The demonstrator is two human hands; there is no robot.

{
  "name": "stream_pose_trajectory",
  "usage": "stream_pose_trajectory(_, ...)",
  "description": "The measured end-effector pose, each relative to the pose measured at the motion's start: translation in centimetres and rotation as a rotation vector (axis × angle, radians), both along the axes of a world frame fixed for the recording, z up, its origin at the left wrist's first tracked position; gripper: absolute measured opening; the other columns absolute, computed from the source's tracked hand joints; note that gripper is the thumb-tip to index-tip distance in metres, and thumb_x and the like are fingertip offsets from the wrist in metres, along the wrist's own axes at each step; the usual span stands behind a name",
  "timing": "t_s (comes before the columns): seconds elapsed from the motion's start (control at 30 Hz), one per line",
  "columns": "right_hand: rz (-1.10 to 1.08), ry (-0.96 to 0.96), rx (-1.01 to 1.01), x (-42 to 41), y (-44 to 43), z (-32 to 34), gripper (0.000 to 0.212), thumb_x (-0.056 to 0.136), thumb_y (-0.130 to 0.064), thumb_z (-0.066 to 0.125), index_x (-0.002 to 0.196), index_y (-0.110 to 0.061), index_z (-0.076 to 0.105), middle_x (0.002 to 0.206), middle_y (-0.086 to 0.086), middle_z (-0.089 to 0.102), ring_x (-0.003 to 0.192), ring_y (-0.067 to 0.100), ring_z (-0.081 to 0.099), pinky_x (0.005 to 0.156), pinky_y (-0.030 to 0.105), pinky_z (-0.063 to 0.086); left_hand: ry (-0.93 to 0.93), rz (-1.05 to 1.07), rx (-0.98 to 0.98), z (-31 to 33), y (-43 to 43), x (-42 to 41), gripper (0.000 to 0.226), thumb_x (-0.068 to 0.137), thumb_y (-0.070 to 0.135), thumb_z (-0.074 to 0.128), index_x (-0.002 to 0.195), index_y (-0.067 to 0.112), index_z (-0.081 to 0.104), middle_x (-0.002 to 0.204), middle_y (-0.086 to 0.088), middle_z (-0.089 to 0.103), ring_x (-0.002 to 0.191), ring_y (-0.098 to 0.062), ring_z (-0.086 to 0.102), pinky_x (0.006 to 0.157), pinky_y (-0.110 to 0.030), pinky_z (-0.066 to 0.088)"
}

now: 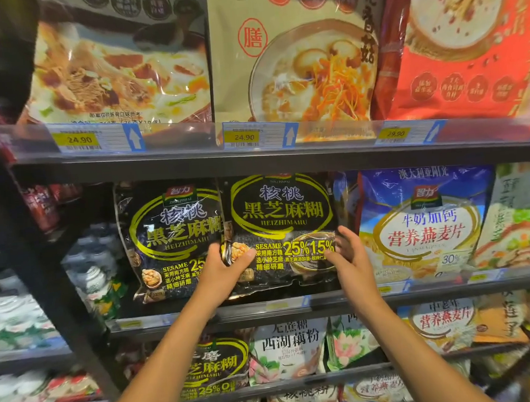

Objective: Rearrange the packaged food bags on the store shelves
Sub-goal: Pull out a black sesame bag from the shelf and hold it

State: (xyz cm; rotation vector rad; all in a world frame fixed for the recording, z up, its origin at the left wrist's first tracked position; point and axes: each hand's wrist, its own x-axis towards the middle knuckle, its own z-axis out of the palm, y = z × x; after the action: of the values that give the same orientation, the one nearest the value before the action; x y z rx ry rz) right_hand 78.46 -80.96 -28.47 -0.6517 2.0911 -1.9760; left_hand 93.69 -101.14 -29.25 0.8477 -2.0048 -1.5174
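Two black sesame-paste bags with yellow lettering stand side by side on the middle shelf (291, 306). My left hand (223, 269) grips the lower left edge of the right-hand black bag (282, 218), thumb across its front, fingers behind the edge. My right hand (348, 253) touches that bag's lower right edge with spread fingers; its thumb lies on the front. The left-hand black bag (171, 236) stands just left, touching my left hand's fingers.
A blue oat-cereal bag (420, 220) stands tight against the right. Large soup-mix bags (297, 62) fill the shelf above, behind price tags (244, 135). More bags sit on the lower shelves (288, 348). A dark upright post (36, 250) bounds the left.
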Motion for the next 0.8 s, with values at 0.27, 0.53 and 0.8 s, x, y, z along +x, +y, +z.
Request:
stream_pose_trajectory(0.27, -0.004, 0.005, -0.020, 0.1, 1.3, -0.9, 0.042, 0.100, -0.005, 0.062, 0.135, -0.027, 0.050, 0.119, -0.011, 0.061, 0.113, -0.001, 0.058, 0.094, 0.018, 0.044, 0.189, -0.034, 0.194, -1.3, 0.4, 0.6, 0.063, 0.084, 0.048, 0.080, 0.132, 0.028, 0.043, 0.132, 0.011, 0.058, 0.122, -0.011, 0.053, 0.106, -0.038, 0.040)
stream_pose_trajectory(0.53, 0.062, -0.049, -0.017, -0.2, 2.7, -1.8, 0.036, 0.101, -0.010, 0.062, 0.134, -0.020, 0.048, 0.087, -0.002, 0.053, 0.072, 0.009, 0.050, 0.063, 0.019, 0.043, 0.267, -0.050, 0.313, -2.1, 1.9, 3.2, 0.062, 0.088, 0.030, 0.081, 0.137, 0.040, 0.045, 0.131, 0.020, 0.054, 0.128, -0.009, 0.048, 0.109, -0.034, 0.035)
stream_pose_trajectory(0.8, 0.170, -0.178, 0.008, -0.5, 4.6, -2.2, 0.054, 0.095, -0.034, 0.072, 0.141, -0.012, 0.052, 0.110, 0.015, 0.069, 0.101, 0.024, 0.070, 0.091, 0.041, 0.056, 0.352, -0.050, 0.407, -1.9, 5.9, 6.3, 0.070, 0.091, 0.016, 0.074, 0.149, 0.034, 0.037, 0.120, 0.022, 0.052, 0.118, -0.007, 0.052, 0.103, -0.030, 0.035)
